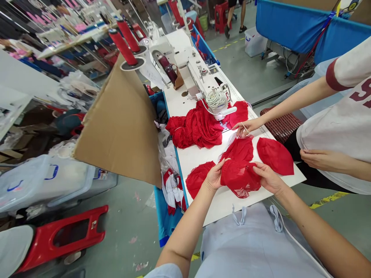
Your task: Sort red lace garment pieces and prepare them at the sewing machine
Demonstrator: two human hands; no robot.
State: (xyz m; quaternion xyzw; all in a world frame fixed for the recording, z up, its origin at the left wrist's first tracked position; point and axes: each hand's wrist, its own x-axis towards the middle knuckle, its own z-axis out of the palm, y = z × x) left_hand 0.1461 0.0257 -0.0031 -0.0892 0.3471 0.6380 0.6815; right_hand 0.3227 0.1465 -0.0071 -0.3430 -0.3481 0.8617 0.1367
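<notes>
Between my two hands, just above the front of the white table, is a red bra cup piece (pixel 239 175) with sheer, lacy fabric at its lower edge. My left hand (pixel 215 175) pinches its left side, and my right hand (pixel 267 177) pinches its right side. Under and beside it lie a red cup piece (pixel 199 179) at the left, another red cup piece (pixel 275 156) at the right, and red fabric with white backing (pixel 240 150) behind. A co-worker's hand (pixel 246 126) touches that fabric's far end.
A sewing machine (pixel 203 73) stands at the table's (pixel 208 214) back, with heaped red lace (pixel 197 129) before it. A cardboard sheet (pixel 121 127) rises at the left above a blue cloth bin (pixel 165 220). A co-worker (pixel 342 127) stands close on the right.
</notes>
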